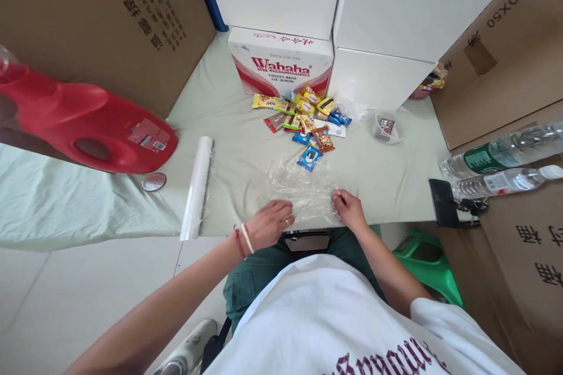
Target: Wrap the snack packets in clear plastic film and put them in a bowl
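Observation:
A crumpled sheet of clear plastic wrap (303,187) lies on the pale green cloth (237,152) near its front edge. My left hand (269,224) rests with curled fingers on the wrap's near left corner. My right hand (348,207) pinches the wrap's near right edge. A blue cookie packet (309,157) lies just beyond the wrap. Farther back sits a pile of several small snack packets (303,114). A roll of plastic wrap (197,186) lies to the left of my left hand.
A red jug (83,120) lies on its side at left, a small round cap (153,181) beside it. A Wahaha carton (281,61) and white boxes stand behind. A wrapped snack (386,127) sits at right. Two water bottles (501,167), cardboard boxes, a green stool (428,263).

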Available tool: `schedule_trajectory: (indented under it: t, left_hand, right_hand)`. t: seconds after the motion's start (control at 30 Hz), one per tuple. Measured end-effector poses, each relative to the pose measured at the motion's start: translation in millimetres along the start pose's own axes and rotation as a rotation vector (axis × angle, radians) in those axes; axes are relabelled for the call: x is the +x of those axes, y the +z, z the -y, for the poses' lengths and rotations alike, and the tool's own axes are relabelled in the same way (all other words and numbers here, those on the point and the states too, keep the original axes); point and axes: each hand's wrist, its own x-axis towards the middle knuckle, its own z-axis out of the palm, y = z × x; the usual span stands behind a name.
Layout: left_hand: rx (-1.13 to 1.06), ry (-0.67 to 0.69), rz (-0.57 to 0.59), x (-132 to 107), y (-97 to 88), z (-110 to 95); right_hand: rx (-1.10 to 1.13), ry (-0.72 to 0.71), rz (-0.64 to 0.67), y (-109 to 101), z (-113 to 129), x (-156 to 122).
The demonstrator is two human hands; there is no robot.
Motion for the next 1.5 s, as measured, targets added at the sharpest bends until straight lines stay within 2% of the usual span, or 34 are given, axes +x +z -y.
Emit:
schedule_trajectory:
  t: [0.1,0.17,0.2,0.27,0.33,0.4,0.47,0.53,0.63,0.73,0.8,0.87,0.9,0.93,1.0,1.07,1.1,1.17,1.23,1.33,1.43,1.5]
  left_hand:
    - [-0.048,-0.058,0.014,-39,-11.6,-23]
    - [-0.005,-0.229,-0.086,-43,-19.4,-38]
    - [0.046,-0.336,-0.156,-37,-22.2,-46]
    - [0.172,-0.519,-0.282,-11,-23.4,-61]
    - [0.209,-0.553,-0.285,27,-16.9,-73]
    - [0.204,-0.519,-0.203,64,-3.0,-75]
    - [0.192,-0.516,-0.114,86,15.0,-66]
    - [0.174,-0.581,-0.068,88,32.5,-47]
    - [0.155,-0.727,-0.044,62,49.0,-19]
    - [0.162,-0.826,-0.068,31,52.0,-5]
    - [0.17,-0.86,-0.072,20,51.0,-5]
    - [0.167,-0.85,-0.05,18,50.6,-6]
    - [0.165,-0.837,-0.037,19,50.7,-7]
    - [0.167,-0.828,-0.027,20,50.8,-8]
    - [0.17,-0.819,-0.015,21,50.2,-6]
    - [0.163,-0.807,-0.004,18,47.5,-1]
    - [0.155,-0.794,0.004,14,45.5,2]
    - [0.137,-0.758,0.02,6,40.6,10]
    - [0.121,-0.719,0.032,-3,36.4,17]
    - [0.112,-0.696,0.024,-10,33.2,20]
    - [0.112,-0.696,0.011,-10,32.7,19]
    - [0.111,-0.697,0.012,-9,33.0,18]
  right_hand:
    - [0.01,0.002,0.019,-1,0,1]
    - [0.002,-0.004,0.019,0,-1,0]
    - [-0.009,-0.012,0.013,1,-2,0]
    - [-0.047,-0.042,-0.007,4,-3,-2]
    - [-0.099,-0.089,-0.027,7,-3,-4]
    - [-0.143,-0.137,-0.039,9,-1,-6]
    - [-0.17,-0.165,-0.055,8,0,-9]
    - [-0.185,-0.158,-0.087,4,-2,-12]
    - [-0.205,-0.099,-0.11,-7,-10,-18]
    - [-0.273,-0.077,-0.125,-16,-14,-25]
    - [-0.357,-0.163,-0.212,-16,-5,-30]
    - [-0.45,-0.327,-0.306,-10,11,-34]
    - [-0.492,-0.423,-0.309,-5,22,-34]
    - [-0.529,-0.522,-0.264,2,32,-33]
    - [-0.601,-0.694,-0.061,17,49,-27]
    - [-0.691,-0.779,0.145,29,53,-13]
    - [-0.744,-0.769,0.198,32,50,-5]
    - [-0.836,-0.678,0.198,26,36,11]
    - [-0.871,-0.584,0.12,6,17,26]
    - [-0.829,-0.509,-0.084,-37,-2,48]
    - [-0.745,-0.415,-0.271,-64,4,78]
    - [-0.7,-0.373,-0.304,-64,20,105]
